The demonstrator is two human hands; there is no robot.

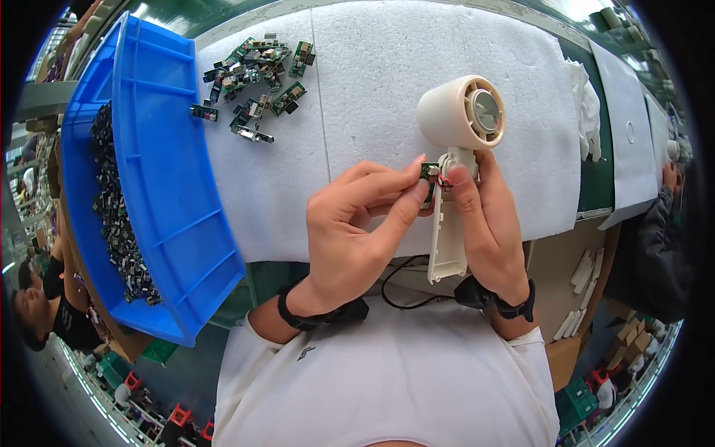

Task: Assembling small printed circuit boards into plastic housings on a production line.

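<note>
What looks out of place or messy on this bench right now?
The small green circuit boards lie in a loose, jumbled heap on the white foam mat, beside the blue bin rather than in it. Nothing looks damaged.

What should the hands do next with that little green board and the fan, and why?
Probably ease the small green circuit board down into the open white handle of the fan. The left hand pinches the board right at the handle's top, its wires run toward the fan, and the right hand steadies the handle.
</note>
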